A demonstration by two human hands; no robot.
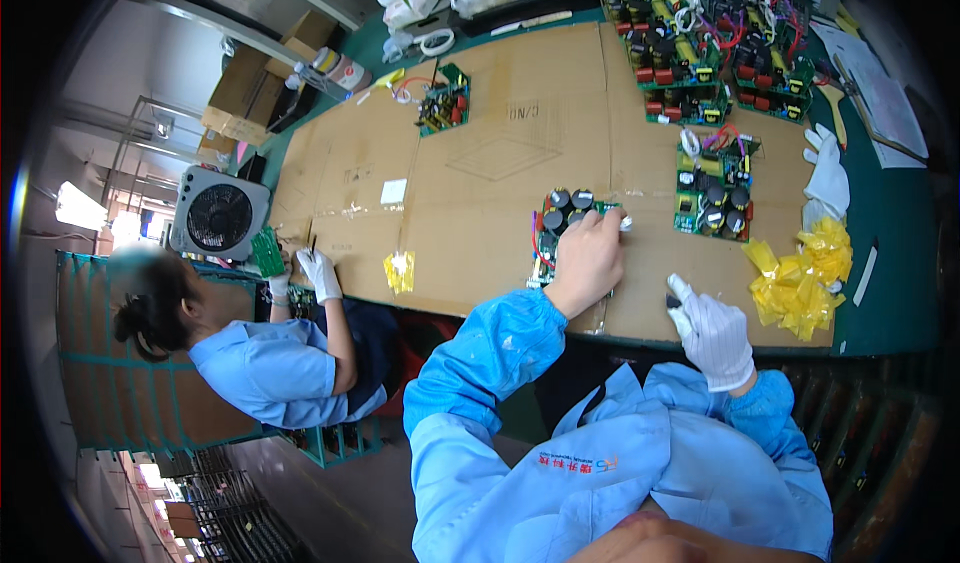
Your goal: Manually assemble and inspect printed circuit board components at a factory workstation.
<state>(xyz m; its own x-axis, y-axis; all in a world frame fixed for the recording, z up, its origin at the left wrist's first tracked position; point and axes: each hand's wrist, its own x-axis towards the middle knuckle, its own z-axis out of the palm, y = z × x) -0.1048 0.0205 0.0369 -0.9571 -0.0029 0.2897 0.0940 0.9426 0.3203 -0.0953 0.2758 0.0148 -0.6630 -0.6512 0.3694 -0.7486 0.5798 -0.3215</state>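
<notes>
My bare left hand (pixel 588 261) is closed over the right side of a green circuit board (pixel 553 225) with black round capacitors and a red wire. The hand covers much of that board, which lies on the cardboard near the table's front edge. My right hand (pixel 715 338), in a white glove, is closed beside the front edge, apart from the board. A small dark thing (pixel 673 302) shows at its fingers, too small to name. To the right lies another populated circuit board (pixel 714 188), with a white connector and purple and red wires at its far end.
Stacked circuit boards (pixel 672 58) stand at the far right. Crumpled yellow tape (pixel 805 278) and a white glove (pixel 826 175) lie at the right edge. One more board (pixel 443 101) sits at the back. On the left a co-worker (pixel 270 343) handles a green board near a fan (pixel 219 213).
</notes>
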